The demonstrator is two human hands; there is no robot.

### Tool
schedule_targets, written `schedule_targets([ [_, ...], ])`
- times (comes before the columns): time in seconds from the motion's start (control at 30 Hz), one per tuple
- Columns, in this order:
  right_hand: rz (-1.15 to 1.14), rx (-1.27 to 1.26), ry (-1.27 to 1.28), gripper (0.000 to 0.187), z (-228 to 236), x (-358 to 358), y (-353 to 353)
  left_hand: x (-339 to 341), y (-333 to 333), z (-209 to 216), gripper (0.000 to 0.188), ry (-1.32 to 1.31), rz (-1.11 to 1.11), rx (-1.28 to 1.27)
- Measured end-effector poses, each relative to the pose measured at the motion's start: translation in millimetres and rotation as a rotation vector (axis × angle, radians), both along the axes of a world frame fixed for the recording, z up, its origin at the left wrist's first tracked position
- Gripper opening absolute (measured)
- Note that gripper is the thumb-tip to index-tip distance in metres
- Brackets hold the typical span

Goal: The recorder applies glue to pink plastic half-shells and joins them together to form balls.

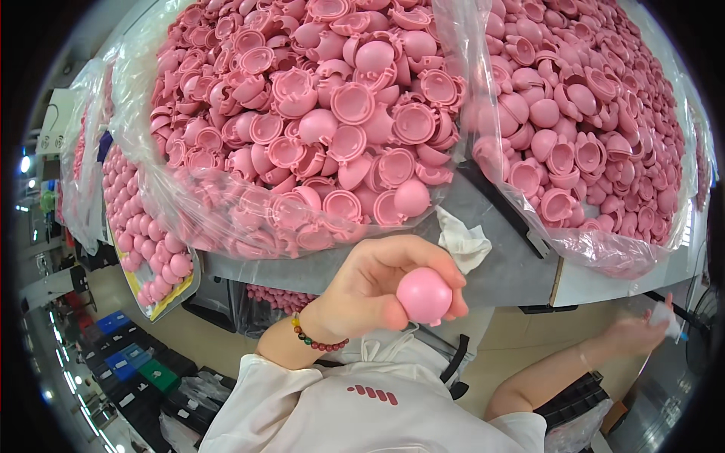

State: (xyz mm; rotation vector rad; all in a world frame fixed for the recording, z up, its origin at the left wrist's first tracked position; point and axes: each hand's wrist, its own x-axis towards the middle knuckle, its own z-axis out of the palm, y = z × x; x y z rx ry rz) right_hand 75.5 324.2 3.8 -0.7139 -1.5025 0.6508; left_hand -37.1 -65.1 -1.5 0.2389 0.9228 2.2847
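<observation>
My left hand [370, 291], with a beaded bracelet on its wrist, grips a smooth pink ball [424, 295] between thumb and fingers. A small tab sticks out at the ball's lower edge. The hand is in front of the near table edge. Out at the far right, my right hand [630, 332] is closed around a pale thing with a blue tip [664, 322], too blurred to name. Beyond my left hand lies a large heap of pink half shells [351, 102] in a clear plastic bag. A crumpled white tissue [462, 240] is just past my left fingers.
A second bag of pink half shells [581, 98] fills the right side of the grey table [302, 273]. Closed pink balls [155, 249] lie in a tray at the left. A black bar [502, 200] runs between the bags. Dark crates [132, 359] stand on the floor, lower left.
</observation>
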Motion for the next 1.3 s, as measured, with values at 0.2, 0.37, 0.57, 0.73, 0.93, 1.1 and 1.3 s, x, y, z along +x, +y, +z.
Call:
schedule_targets([
  [0.2,0.408,0.009,0.178,0.046,-17,-10,-95,-2,-6,5,0.047,-0.027,-0.031,0.075],
  [0.37,0.863,-0.041,0.314,0.046,-33,-11,-128,8,-52,31,0.048,0.265,-0.186,0.082],
  [0.57,0.848,-0.046,0.270,0.047,-48,-15,-147,11,-175,42,0.023,0.834,1.120,-1.545],
  [0.73,0.950,0.001,0.207,0.048,-44,-19,-148,11,-231,28,0.025,0.813,1.167,-1.868],
  [0.93,0.862,-0.073,0.078,0.052,-30,-6,-167,6,-143,34,0.017,1.033,1.595,-1.240],
  [1.1,0.989,-0.403,-0.134,0.043,1,-10,-212,41,-20,17,0.046,0.854,0.184,-0.451],
  [1.3,1.019,-0.147,-0.362,0.047,3,6,-194,53,66,7,0.066,0.353,-0.249,-0.032],
])
